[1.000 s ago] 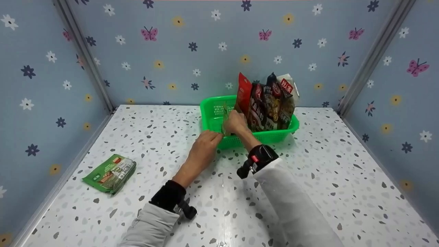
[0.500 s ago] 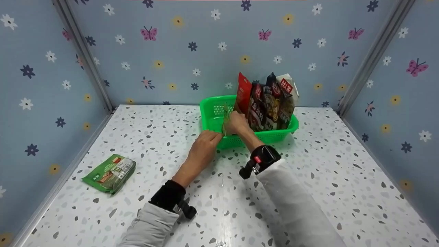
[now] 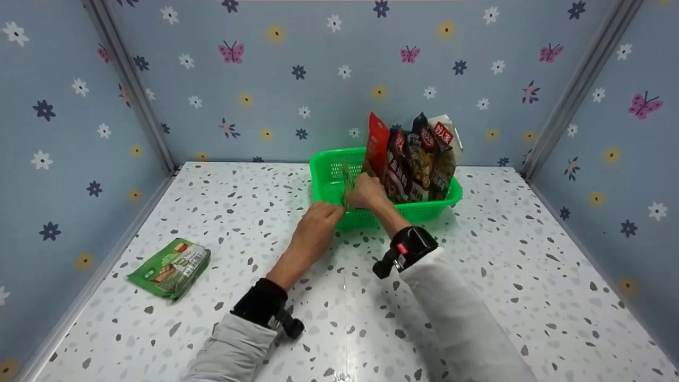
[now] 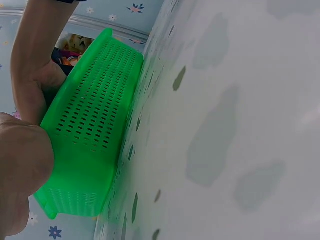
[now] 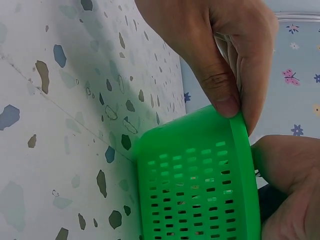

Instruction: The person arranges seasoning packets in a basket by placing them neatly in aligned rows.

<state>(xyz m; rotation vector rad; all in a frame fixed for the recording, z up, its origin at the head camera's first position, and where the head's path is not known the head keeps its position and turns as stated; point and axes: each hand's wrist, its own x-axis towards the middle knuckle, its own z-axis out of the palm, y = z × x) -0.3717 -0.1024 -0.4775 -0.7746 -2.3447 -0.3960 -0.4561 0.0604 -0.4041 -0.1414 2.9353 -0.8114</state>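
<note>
We saw the spare green packet (image 3: 170, 268) lying far left on the speckled table (image 3: 530, 265), well apart from both hands & out of the way. Going right, our left hand (image 3: 315, 225) gripped the near left corner of the green basket (image 3: 326, 178), thumb over the rim & fingers curled on the wall per the right wrist view, steadying it. Just beside it our right hand (image 3: 366, 191) reached inside the basket & pinched a thin green packet (image 3: 347, 180) held upright on edge; exact finger positions we couldn't tell, as the hand's back hid them. To do this bit well, we judged the left hand should keep the basket pinned so it wouldn't slide, w/ the right easing the packet straight down into the free left part, keeping it vertical. Further right, the upright snack bags (image 3: 419, 159) filled the basket's right half, leaning a bit; the red bag (image 3: 377, 143) stood touching or nearly touching the right hand, so a careless wrist could've tipped the row. The blue flower-print walls stood well clear.
</note>
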